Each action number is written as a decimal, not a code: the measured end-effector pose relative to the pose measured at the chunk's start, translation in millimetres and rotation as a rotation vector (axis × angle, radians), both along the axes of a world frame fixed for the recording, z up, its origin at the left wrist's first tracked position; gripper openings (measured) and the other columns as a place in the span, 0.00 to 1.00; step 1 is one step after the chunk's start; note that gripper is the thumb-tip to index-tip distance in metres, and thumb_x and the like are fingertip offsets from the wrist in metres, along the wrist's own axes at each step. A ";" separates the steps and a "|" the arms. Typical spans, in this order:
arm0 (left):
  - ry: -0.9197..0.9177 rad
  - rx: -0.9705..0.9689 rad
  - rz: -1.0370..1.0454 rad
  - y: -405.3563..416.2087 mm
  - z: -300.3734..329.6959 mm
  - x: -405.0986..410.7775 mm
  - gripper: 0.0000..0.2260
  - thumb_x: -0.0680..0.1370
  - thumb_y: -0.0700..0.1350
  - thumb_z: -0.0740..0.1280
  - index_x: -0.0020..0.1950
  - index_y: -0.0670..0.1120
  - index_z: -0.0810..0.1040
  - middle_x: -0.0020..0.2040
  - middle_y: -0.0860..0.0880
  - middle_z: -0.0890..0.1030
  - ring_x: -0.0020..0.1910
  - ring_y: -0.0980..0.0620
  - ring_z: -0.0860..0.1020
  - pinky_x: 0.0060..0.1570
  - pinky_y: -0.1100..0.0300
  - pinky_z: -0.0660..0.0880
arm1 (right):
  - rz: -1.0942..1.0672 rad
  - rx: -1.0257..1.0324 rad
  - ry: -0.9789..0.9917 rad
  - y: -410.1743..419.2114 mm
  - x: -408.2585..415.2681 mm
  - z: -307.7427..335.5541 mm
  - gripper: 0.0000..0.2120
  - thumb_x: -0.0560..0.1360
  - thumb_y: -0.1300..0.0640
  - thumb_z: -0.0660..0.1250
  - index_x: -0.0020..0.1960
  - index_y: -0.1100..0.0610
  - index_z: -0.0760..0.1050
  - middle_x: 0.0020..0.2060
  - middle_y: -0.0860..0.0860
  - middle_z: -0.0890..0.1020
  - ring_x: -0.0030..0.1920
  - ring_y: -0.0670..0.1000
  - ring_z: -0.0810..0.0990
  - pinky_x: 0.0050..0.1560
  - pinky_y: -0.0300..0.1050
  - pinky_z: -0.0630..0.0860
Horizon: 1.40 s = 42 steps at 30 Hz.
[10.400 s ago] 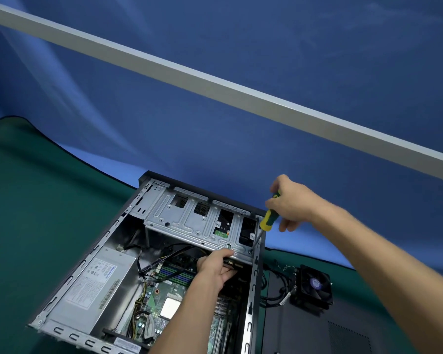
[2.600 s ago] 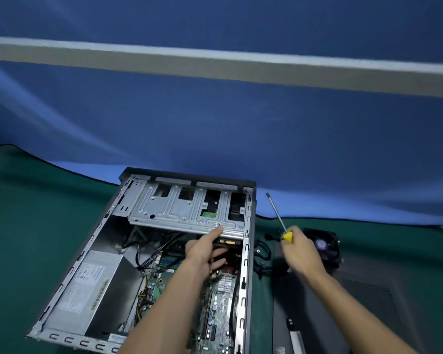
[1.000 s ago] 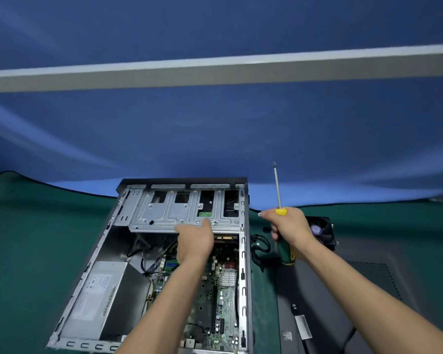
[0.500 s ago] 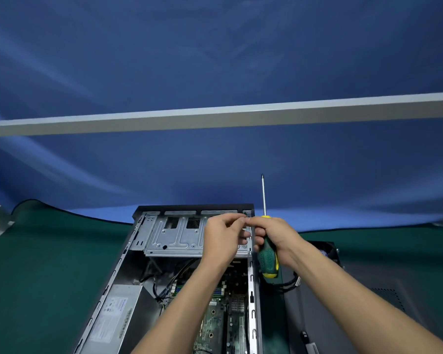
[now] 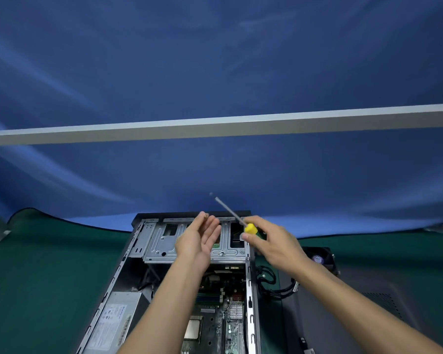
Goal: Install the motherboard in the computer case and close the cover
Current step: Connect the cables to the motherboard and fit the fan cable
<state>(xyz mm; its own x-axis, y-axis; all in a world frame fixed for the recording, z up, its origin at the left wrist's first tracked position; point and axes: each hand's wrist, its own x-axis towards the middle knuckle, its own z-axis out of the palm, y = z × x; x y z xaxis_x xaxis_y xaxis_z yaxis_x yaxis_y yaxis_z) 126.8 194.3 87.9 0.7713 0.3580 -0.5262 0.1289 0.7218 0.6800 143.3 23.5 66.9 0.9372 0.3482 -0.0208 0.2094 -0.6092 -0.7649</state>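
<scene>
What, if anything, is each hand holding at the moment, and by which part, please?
The right hand grips the screwdriver by its handle, shaft pointing up and left. The left hand is open; something small at its fingertips cannot be identified.

Beyond my hands I see a creased blue backdrop [image 5: 215, 72] crossed by a pale grey bar [image 5: 215, 129]. Below them lies the dark green surface [image 5: 49, 277].

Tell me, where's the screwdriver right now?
In the head view, the screwdriver is gripped in the right hand, above the computer case's far right corner, beside the left hand.
</scene>
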 end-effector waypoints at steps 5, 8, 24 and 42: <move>-0.024 -0.081 -0.006 9.2 -2.5 -2.9 0.06 0.78 0.40 0.65 0.45 0.37 0.76 0.44 0.41 0.81 0.48 0.44 0.80 0.46 0.50 0.75 | 0.049 -0.216 -0.114 -2.9 -0.8 -3.3 0.20 0.75 0.33 0.59 0.61 0.41 0.72 0.53 0.44 0.81 0.55 0.49 0.77 0.49 0.45 0.70; -0.035 -0.114 -0.007 11.3 -3.1 -5.6 0.06 0.78 0.39 0.64 0.45 0.37 0.76 0.45 0.40 0.81 0.50 0.43 0.79 0.49 0.49 0.75 | 0.049 -0.215 -0.125 -4.6 -0.6 -4.7 0.17 0.74 0.32 0.59 0.49 0.45 0.72 0.35 0.44 0.78 0.40 0.44 0.76 0.38 0.40 0.66; -0.029 0.009 -0.032 27.7 -8.5 -9.8 0.05 0.78 0.38 0.65 0.46 0.36 0.77 0.36 0.41 0.83 0.34 0.49 0.84 0.32 0.59 0.81 | 0.115 -0.278 -0.160 5.4 7.3 -1.8 0.19 0.73 0.31 0.60 0.36 0.46 0.70 0.30 0.49 0.77 0.31 0.45 0.72 0.33 0.38 0.66; 0.087 -0.152 0.158 51.1 -20.6 0.5 0.11 0.80 0.38 0.62 0.60 0.34 0.71 0.55 0.35 0.78 0.51 0.43 0.79 0.53 0.50 0.74 | 0.010 0.528 0.698 30.0 37.3 65.1 0.12 0.72 0.76 0.64 0.48 0.62 0.70 0.50 0.64 0.78 0.38 0.63 0.82 0.35 0.48 0.82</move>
<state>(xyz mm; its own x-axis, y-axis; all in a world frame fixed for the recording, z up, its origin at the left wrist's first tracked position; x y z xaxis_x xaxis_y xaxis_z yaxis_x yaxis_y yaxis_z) 127.3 245.4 67.4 0.6615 0.3823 -0.6451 0.0592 0.8309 0.5532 180.6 53.5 131.9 0.7675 0.4822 -0.4224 -0.4086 -0.1398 -0.9019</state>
